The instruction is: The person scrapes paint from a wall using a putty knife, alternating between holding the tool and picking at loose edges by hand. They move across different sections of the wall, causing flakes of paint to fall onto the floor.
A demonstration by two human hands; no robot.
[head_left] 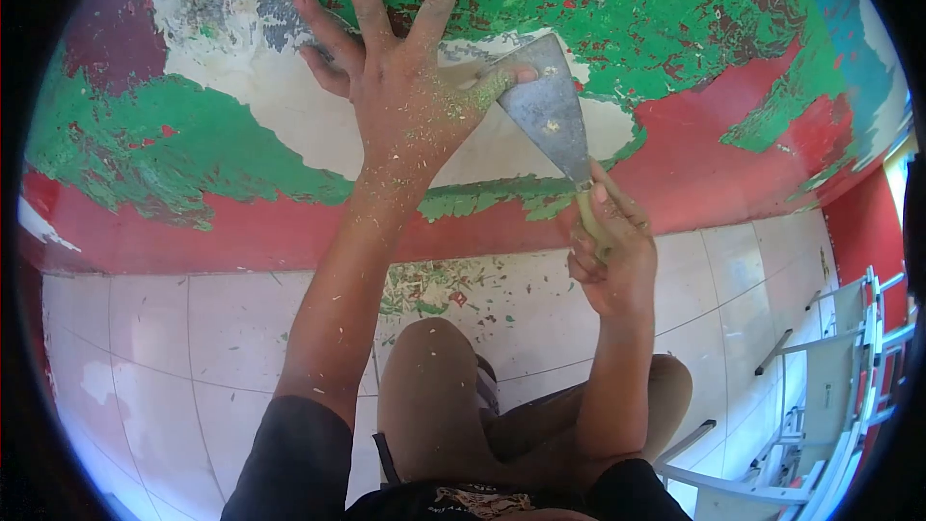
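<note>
My right hand (619, 249) is wrapped round the pale handle of a putty knife (552, 111). Its wide grey metal blade points up and to the left, against or close to the wall (299, 121). With fingers spread, my left hand (410, 87) lies over the wall, and its thumb reaches across to the blade's left edge. Small paint flakes dust the back of this hand and its forearm. Green, red and maroon paint covers the wall in ragged patches, with a bare whitish area behind my left hand.
Paint chips (429, 289) are scattered on the light tiled floor (241, 333) along the foot of the wall. My bent knees (429, 376) are close below the hands. Stacked metal-framed furniture (834, 386) stands at the right.
</note>
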